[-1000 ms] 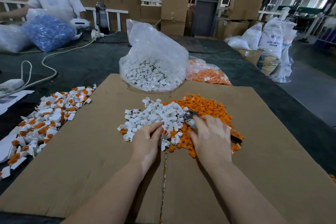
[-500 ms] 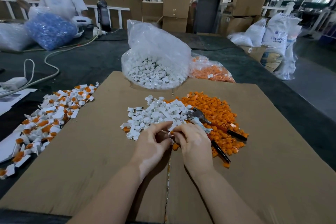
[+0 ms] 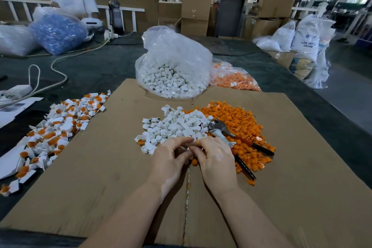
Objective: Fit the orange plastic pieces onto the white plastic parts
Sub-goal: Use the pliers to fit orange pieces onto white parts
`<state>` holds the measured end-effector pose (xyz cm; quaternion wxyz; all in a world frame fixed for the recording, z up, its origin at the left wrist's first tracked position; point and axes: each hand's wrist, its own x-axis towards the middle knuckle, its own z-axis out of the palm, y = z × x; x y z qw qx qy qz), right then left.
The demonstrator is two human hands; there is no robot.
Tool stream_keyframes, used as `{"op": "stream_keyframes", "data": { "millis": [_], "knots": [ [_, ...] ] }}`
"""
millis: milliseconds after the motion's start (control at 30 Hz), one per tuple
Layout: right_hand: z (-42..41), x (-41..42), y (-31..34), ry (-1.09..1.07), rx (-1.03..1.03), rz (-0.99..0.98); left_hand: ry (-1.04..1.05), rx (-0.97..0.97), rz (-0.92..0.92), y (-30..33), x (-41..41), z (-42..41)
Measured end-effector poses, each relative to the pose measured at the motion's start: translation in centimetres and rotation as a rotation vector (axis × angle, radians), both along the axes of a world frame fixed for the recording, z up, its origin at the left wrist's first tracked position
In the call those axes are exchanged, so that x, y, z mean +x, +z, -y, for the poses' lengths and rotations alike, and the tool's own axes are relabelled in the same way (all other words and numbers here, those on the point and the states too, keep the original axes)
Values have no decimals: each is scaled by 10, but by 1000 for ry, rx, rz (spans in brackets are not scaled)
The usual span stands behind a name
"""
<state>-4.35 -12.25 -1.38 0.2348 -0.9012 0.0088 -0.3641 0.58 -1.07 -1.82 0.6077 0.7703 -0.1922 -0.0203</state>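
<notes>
Head view: at lower centre of the frame, the left hand [image 3: 169, 159] and the right hand [image 3: 215, 159] meet fingertip to fingertip over the brown cardboard sheet [image 3: 100, 177] that covers the dark desk [image 3: 90, 70]. Both hands have their fingers curled inward and pinch a small white part [image 3: 186, 148] between them; it is mostly hidden, so whether an orange piece is with it cannot be told.

Just above the hands, at the centre of the frame, lies the pile of white parts [image 3: 177, 125], touching the pile of orange pieces [image 3: 237, 123] to its right. A pair of pliers [image 3: 237, 143] with dark handles lies across the orange pile, its metal head at the border of the two piles, just beside the right hand.

In the left of the frame, a heap of white parts with orange pieces fitted [image 3: 58, 127] sprawls over the cardboard's edge onto the desk.

Above centre stands a clear bag of white parts [image 3: 173, 70], with a clear bag of orange pieces [image 3: 235, 78] just to its right.

In the upper left, a person in a white shirt [image 3: 72, 0] sits behind a bag of blue pieces [image 3: 56, 30]. A white cable [image 3: 60, 62] runs over the desk there.
</notes>
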Motion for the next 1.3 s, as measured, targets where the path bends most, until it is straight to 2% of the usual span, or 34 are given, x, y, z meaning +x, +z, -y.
{"op": "stream_keyframes", "data": {
  "millis": [100, 233, 333, 467, 567, 633, 733, 800, 867, 1000, 1167, 1233, 1300],
  "knots": [
    [0, 1, 0, -21, 64, 15, 69, -37, 28, 0, -2, 0],
    [2, 2, -1, -52, 185, 12, 315, -48, 104, 1, 7, -16],
    [2, 4, -2, -58, 240, -29, 535, 128, 153, 0, 25, -38],
    [3, 6, -2, -89, 305, -85, 525, 298, 64, -3, 40, -56],
    [3, 8, 1, -101, 393, -104, 598, 386, 106, 1, 37, -54],
    [3, 11, 2, -102, 480, -109, 532, 343, 167, 6, 28, -45],
    [5, 14, 4, -115, 577, -99, 155, 245, 251, 13, 8, -26],
    [4, 16, 7, -126, 576, -92, -93, 318, 321, 17, -4, -14],
    [5, 18, 9, -121, 587, -91, -240, 413, 370, 17, -11, -4],
    [8, 19, 12, -86, 633, -80, -275, 547, 393, 12, -16, 6],
    [12, 15, 13, -70, 651, -54, -300, 551, 436, 6, -16, 6],
    [14, 13, 13, -77, 642, -60, -313, 568, 412, 5, -14, 7],
    [17, 10, 12, -68, 606, -64, -253, 483, 348, 6, -14, 9]
  ]
}}
